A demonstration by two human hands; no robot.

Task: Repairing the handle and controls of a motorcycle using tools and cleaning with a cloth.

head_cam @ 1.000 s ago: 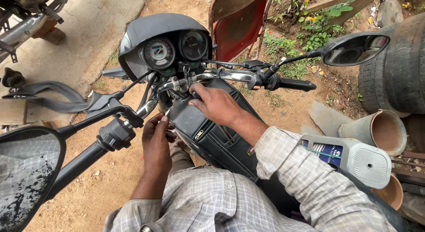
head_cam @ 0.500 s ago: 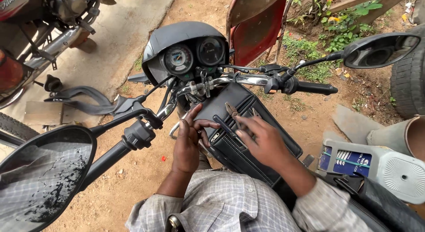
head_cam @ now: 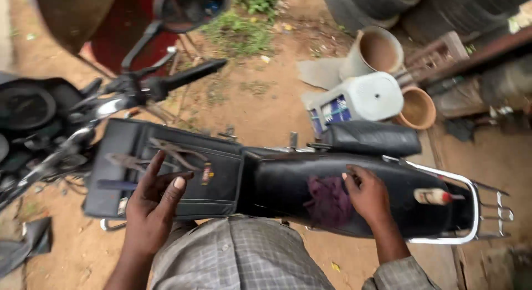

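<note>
Down at centre frame, the left hand rests flat on the black tank cover, fingers spread and released. Right of it, the right hand presses the motorcycle seat, fingers loose, touching a purple rag.

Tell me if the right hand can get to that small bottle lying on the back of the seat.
Probably yes. The right hand rests on the black seat beside the purple rag, and the small bottle lies on the same seat just behind it, nothing between them.
</note>
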